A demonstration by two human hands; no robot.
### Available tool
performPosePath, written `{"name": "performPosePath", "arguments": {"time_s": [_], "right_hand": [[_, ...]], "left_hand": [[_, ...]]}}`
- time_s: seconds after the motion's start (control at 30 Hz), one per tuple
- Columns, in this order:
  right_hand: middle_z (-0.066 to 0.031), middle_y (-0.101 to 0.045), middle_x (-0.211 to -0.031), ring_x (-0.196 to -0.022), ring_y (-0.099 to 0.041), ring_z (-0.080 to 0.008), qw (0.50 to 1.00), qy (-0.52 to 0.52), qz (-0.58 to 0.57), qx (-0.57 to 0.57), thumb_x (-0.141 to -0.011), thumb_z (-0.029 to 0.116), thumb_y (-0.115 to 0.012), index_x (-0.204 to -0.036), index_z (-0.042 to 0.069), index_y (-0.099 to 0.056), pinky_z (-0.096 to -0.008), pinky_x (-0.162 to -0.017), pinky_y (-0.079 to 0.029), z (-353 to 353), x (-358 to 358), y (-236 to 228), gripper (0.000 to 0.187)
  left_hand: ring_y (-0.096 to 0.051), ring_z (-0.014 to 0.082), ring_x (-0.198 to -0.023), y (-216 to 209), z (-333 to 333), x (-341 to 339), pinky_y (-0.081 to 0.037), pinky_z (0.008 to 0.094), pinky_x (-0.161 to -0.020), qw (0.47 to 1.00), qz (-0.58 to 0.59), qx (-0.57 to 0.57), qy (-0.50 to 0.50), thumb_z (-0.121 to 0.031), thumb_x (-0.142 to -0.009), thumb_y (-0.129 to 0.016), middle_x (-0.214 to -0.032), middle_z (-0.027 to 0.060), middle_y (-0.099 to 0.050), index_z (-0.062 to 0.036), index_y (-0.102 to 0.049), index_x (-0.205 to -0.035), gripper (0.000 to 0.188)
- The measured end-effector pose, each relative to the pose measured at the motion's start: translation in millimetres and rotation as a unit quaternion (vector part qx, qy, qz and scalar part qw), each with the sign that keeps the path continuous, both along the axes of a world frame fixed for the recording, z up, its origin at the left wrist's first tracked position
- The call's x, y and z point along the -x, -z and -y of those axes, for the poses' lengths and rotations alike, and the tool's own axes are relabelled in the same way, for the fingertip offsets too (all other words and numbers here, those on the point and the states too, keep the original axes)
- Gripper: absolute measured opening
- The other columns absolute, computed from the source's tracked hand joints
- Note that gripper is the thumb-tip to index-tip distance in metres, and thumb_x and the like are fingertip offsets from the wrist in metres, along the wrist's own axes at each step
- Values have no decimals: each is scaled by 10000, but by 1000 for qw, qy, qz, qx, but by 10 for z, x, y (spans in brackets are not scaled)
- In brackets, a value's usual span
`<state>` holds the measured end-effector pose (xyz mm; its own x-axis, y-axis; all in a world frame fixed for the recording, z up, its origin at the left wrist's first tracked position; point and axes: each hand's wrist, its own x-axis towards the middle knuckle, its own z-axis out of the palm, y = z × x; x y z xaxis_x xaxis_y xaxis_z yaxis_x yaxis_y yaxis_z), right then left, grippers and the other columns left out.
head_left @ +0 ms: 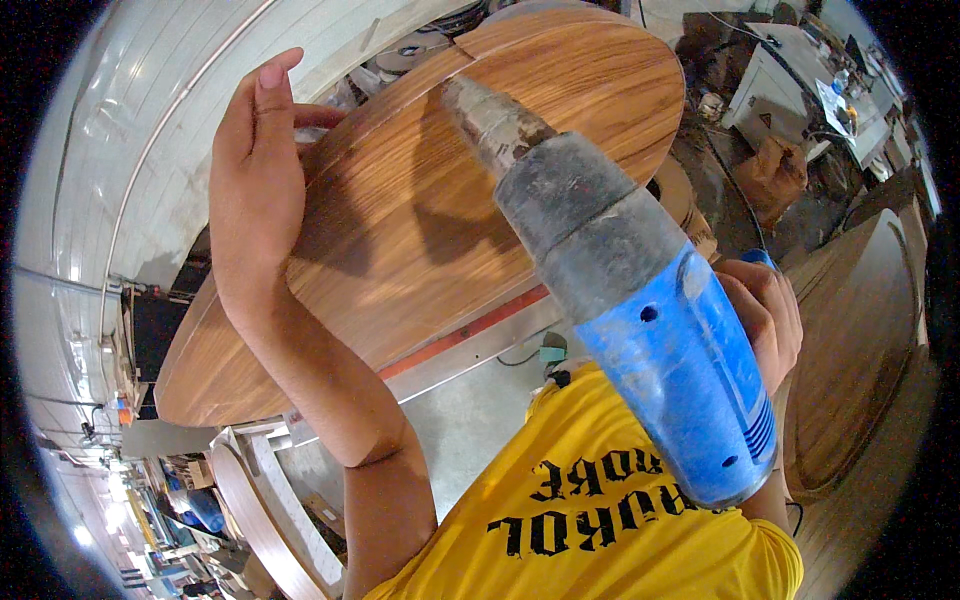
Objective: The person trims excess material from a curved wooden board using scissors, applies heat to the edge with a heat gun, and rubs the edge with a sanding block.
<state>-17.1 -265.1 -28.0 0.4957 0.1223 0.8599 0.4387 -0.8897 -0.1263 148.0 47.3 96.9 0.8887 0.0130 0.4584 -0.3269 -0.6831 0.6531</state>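
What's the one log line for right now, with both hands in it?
left hand: open, at edge of wood-grain board | right hand: gripping blue heat gun | nozzle: over the board

- 2 bare hands: left hand point(258, 190), right hand point(770, 315).
- 1 heat gun point(640, 300), blue/grey, at right hand.
- 1 metal nozzle point(495, 125) on it, between the hands.
- 2 holes visible in its blue shell, left of right hand.
- At least 3 curved wood-grain boards: oval panel point(560, 110) beside left hand, second board point(850, 360) right of right hand, third board point(255, 515) below left hand.
- 1 yellow T-shirt point(560, 450), below both hands.
- 1 red strip point(495, 320), between the hands.
- 1 brown bag point(775, 172), beyond right hand.
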Motion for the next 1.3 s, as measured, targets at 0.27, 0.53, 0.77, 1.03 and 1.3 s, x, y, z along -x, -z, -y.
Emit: {"name": "performPosePath", "arguments": {"time_s": [0.27,0.53,0.77,1.03,1.3], "right_hand": [[-145,-720,-856,-724,-705,-305,1000,21,2,-18,-838,145,-818,-1078,29,-709,-395,-623,-549,16,-16,13,288],[-138,-733,-867,-721,-706,-301,1000,15,-4,-20,-848,155,-812,-1072,45,-710,-393,-616,-546,44,-31,47,269],[-138,-750,-898,-731,-716,-299,1000,-2,1,-28,-830,171,-822,-1079,61,-726,-394,-611,-549,13,-45,79,288],[-126,-741,-889,-731,-716,-286,1000,-17,9,-23,-808,189,-833,-1026,62,-746,-390,-614,-551,-66,-88,11,267],[-130,-756,-906,-736,-721,-294,999,11,6,-30,-831,165,-818,-1063,52,-720,-396,-629,-555,11,-81,130,276]], "left_hand": [[-565,93,-709,22,-16,-18,-484,285,-697,1000,7,-4,3,-519,-1191,-412,-988,84,-793,-122,-659,-1469,543],[-528,75,-692,-5,-2,41,-467,281,-690,1000,2,-4,-16,-519,-1191,-414,-975,65,-796,-148,-670,-1467,528],[-518,83,-726,4,22,34,-450,281,-717,1000,5,-10,-15,-534,-1187,-418,-963,53,-792,-156,-673,-1467,536],[-588,94,-805,23,23,18,-465,284,-773,1000,3,13,4,-548,-1182,-423,-932,65,-780,-129,-662,-1467,560],[-659,135,-902,51,-6,25,-491,324,-936,1000,15,18,18,-530,-1185,-432,-895,85,-777,-90,-639,-1478,568]]}}
